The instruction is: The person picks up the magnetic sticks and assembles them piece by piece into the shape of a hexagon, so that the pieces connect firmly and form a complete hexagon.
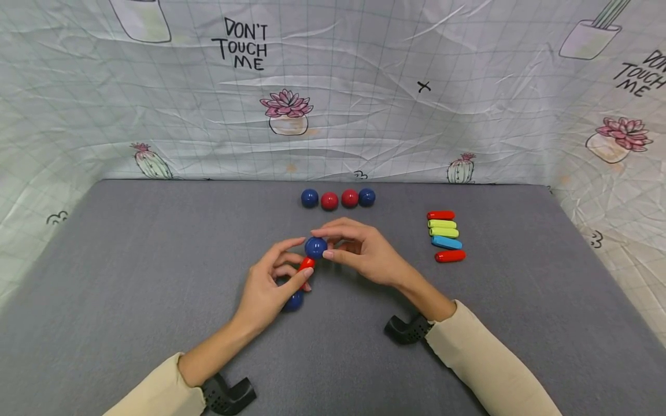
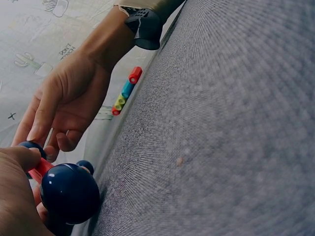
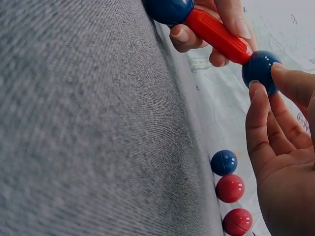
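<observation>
In the head view my left hand (image 1: 267, 286) pinches a red rod (image 1: 307, 264) between thumb and fingers. At the rod's near end sits a blue ball (image 2: 70, 193), large in the left wrist view. My right hand (image 1: 364, 254) pinches a second blue ball (image 1: 315, 248) between thumb and fingertips. This ball touches the rod's far end in the right wrist view, where the red rod (image 3: 219, 37) runs from ball to ball. Part of the rod and of the near ball is hidden behind the left hand's fingers in the head view.
Beyond the hands, a row holds a blue ball (image 1: 309, 198), two red balls (image 1: 329, 201) and another blue ball (image 1: 366, 197). To the right lie several short rods: red (image 1: 450, 256), blue (image 1: 446, 242) and yellow-green (image 1: 444, 233). A printed cloth (image 1: 364, 115) hangs behind the grey table (image 1: 156, 260).
</observation>
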A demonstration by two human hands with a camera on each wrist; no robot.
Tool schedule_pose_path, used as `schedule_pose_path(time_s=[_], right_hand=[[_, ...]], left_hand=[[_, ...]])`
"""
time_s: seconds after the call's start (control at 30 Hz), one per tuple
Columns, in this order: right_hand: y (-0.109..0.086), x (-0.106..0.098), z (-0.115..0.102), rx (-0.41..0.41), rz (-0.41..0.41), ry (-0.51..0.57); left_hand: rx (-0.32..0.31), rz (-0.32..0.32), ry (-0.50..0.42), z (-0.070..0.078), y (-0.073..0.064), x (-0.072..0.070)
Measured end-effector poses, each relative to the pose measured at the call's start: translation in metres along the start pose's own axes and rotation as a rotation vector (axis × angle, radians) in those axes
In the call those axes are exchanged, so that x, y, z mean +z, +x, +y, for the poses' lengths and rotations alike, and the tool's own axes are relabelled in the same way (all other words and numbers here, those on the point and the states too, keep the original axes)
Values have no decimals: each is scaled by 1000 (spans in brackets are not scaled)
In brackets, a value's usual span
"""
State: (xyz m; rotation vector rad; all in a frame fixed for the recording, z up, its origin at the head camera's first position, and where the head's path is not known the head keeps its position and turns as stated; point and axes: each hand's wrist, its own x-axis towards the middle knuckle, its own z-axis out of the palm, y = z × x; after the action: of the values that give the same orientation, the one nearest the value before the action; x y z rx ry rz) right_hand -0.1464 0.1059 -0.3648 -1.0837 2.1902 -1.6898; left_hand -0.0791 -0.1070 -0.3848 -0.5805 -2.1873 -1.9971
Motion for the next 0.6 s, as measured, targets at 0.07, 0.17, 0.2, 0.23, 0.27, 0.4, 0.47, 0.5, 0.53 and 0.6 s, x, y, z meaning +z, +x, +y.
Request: schedule_pose_path(time_s=[0.07, 0.17, 0.2, 0.23, 0.27, 0.4, 0.47, 0.5, 0.53, 0.6], right_hand=[[0, 0, 1, 1, -9, 17], [0, -1, 1, 0, -24, 15], [0, -1, 1, 1, -29, 15], [1, -1, 0, 3, -33, 16], [1, -1, 0, 6, -38, 16], [1, -2, -3, 31, -47, 15], [1, -5, -7, 57, -33, 3], [1, -7, -12, 71, -21, -5], [0, -10, -17, 90, -5, -15], [-2, -18, -27, 121, 30, -32]], left_hand=[[0, -3, -14, -7, 0, -1], [-8, -5, -36, -12, -1, -2], [-15, -6, -40, -12, 0, -2], [-18, -7, -48, -12, 0, -2], [-17, -10, -55, -12, 0, -3], [14, -15, -54, -13, 0, -3], [41, -11, -58, -14, 0, -3], [46, -6, -56, -14, 0, -3], [50, -2, -58, -14, 0, -2], [47, 4, -62, -13, 0, -2]])
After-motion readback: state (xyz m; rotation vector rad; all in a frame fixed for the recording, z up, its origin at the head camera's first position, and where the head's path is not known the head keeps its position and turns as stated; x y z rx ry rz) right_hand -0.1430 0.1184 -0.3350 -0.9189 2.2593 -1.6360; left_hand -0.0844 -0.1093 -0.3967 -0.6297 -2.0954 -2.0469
